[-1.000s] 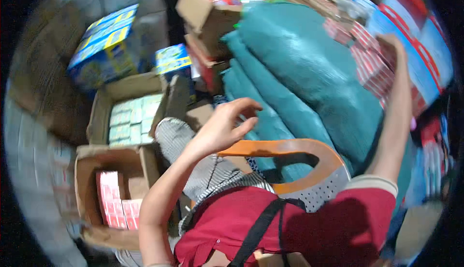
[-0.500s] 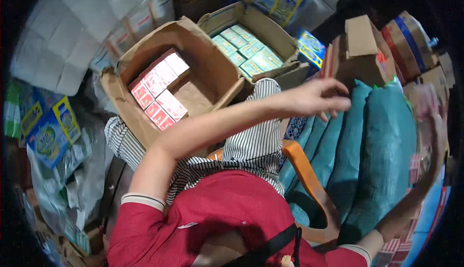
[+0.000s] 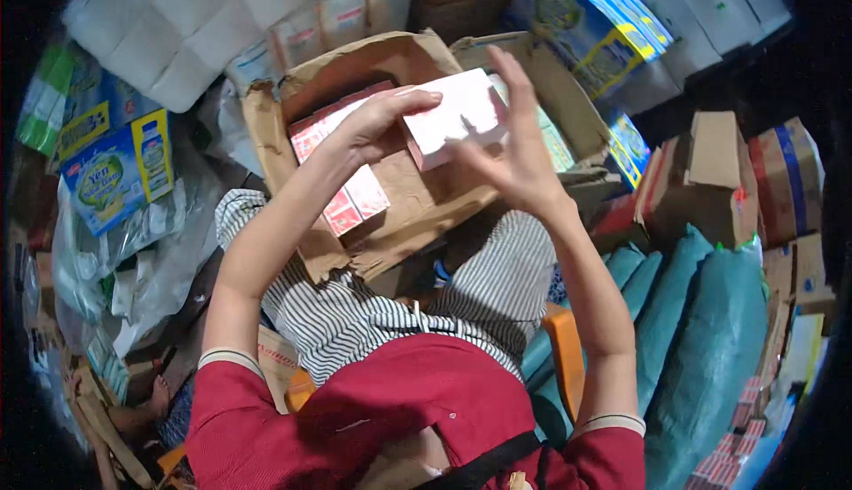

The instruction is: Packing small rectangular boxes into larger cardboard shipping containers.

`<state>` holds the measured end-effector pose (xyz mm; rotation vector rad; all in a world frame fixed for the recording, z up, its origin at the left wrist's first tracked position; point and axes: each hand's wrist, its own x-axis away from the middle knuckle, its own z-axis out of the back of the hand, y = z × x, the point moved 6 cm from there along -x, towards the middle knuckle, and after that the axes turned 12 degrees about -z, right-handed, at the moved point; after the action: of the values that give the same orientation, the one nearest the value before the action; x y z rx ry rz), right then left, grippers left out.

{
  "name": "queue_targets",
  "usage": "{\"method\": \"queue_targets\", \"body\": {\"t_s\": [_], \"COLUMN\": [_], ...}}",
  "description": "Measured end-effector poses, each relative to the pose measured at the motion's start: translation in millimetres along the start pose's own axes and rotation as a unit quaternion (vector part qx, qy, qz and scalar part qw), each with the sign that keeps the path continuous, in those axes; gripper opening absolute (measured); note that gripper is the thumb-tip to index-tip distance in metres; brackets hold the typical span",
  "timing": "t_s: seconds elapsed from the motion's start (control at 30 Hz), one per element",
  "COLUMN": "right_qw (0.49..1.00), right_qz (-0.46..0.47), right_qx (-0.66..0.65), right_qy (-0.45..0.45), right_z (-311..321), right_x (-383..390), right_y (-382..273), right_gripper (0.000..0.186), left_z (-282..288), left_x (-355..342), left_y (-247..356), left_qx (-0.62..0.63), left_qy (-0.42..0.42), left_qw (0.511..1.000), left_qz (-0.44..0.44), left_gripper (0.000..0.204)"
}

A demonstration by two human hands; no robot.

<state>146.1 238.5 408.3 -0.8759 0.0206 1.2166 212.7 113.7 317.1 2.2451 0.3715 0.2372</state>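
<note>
A pale pink-and-white small carton (image 3: 453, 122) is held over the open cardboard box (image 3: 448, 210) in front of me. My left hand (image 3: 383, 122) grips its left side, thumb on top. At its right side is my right hand (image 3: 525, 157), fingers spread and thumb over the near edge; whether it touches the carton I cannot tell. Inside the cardboard box, red-and-white small cartons (image 3: 364, 197) stand along the left side, partly hidden by my left forearm.
Behind it on the right is another open box (image 3: 564, 86) with green cartons (image 3: 555, 139). Teal sacks (image 3: 710, 339) lie at the right beside an orange chair arm (image 3: 565, 357). Blue-and-yellow packs (image 3: 106, 179) and plastic bags (image 3: 169, 250) are at the left. A bare foot (image 3: 160, 397) shows lower left.
My left hand has come back from above the sacks and now grips the pale carton. My right arm has swung in from the far right to the carton. The view has shifted.
</note>
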Motion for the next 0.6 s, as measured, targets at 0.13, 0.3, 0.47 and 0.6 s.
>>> {"method": "queue_targets", "body": {"t_s": [0.13, 0.3, 0.47, 0.6], "right_qw": [0.93, 0.668, 0.582, 0.644], "right_qz": [-0.292, -0.552, -0.512, -0.461], "right_qx": [-0.223, -0.483, -0.601, -0.573], "right_qy": [-0.022, -0.128, -0.196, -0.21], "right_z": [-35.3, -99.2, -128.2, -127.8], "right_x": [1.2, 18.9, 15.8, 12.7], "right_y": [79.9, 105.3, 117.0, 111.9], "right_gripper": [0.069, 0.054, 0.033, 0.049], "left_z": [59.1, 71.6, 77.5, 83.3], "left_x": [-17.0, -17.6, -11.4, -4.7], "left_y": [-0.2, 7.5, 6.1, 6.9], "left_qx": [0.037, -0.003, -0.034, -0.088], "left_qy": [0.039, 0.035, -0.006, -0.024], "left_qw": [0.999, 0.997, 0.998, 0.992], "left_qz": [-0.011, -0.062, -0.058, -0.09], "left_gripper": [0.032, 0.036, 0.062, 0.066]}}
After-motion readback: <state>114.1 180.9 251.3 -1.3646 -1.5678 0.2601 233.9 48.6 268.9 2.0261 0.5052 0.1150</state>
